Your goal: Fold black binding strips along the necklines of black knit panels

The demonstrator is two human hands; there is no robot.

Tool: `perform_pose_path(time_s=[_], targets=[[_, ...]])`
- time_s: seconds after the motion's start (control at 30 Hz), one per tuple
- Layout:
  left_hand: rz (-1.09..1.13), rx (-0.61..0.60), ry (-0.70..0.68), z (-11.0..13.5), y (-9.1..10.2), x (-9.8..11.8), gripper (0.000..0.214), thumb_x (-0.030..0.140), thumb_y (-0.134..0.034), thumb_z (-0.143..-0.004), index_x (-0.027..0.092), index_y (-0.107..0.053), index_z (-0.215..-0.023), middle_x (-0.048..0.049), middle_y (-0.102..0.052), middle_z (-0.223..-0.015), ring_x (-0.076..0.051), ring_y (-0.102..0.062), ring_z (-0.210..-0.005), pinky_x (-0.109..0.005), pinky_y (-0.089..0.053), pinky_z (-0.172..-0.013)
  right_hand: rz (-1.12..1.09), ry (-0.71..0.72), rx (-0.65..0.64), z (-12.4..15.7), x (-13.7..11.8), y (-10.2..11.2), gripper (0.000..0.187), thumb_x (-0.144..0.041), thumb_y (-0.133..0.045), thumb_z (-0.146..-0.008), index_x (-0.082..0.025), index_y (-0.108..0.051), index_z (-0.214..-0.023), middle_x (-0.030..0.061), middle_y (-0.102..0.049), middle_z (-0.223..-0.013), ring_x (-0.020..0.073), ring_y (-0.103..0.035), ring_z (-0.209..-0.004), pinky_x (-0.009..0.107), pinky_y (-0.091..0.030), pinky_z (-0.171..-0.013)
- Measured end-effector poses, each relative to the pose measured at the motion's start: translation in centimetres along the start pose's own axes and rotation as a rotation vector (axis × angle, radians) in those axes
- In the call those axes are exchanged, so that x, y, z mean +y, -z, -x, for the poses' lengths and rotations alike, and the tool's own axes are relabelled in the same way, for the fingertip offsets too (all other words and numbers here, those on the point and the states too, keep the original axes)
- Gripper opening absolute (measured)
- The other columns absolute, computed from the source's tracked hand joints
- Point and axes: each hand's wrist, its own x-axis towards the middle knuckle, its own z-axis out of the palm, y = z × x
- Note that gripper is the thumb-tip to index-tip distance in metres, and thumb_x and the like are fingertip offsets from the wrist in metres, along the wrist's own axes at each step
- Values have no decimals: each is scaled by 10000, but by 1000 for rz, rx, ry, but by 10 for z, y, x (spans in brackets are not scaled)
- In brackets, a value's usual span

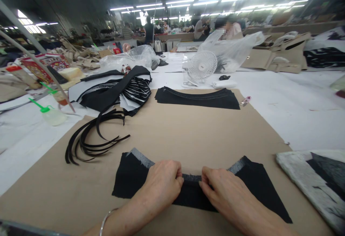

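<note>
A curved piece of black fabric (pixel 129 178) lies on brown paper (pixel 175 128) near the front of the table, its upper edge folded over to show a grey underside. My left hand (pixel 161 184) and my right hand (pixel 223 189) rest side by side on its middle. The fingertips of both hands pinch the folded upper edge. A metal bangle circles my left wrist.
Thin black strips (pixel 91 139) curl to the left of the piece. A stack of black cut pieces (pixel 196 98) lies farther back, striped and black fabric (pixel 121 88) at the back left. A small white fan (pixel 202 67), glue bottles (pixel 51 113), plastic bags and people stand beyond. A grey pad (pixel 315 182) lies right.
</note>
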Motion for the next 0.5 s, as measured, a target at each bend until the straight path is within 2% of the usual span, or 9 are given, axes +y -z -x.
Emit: perform_pose_path(time_s=[0.5], targets=[[-50, 10, -11, -2, -7, 3, 202, 264, -492, -791, 209, -684, -759, -66, -730, -771, -245, -678, -773, -301, -398, -621, 35, -12, 19, 0, 1, -2, 215, -158, -430, -891, -171, -620, -790, 97, -682, -745, 262, -659, -730, 301, -208, -532]])
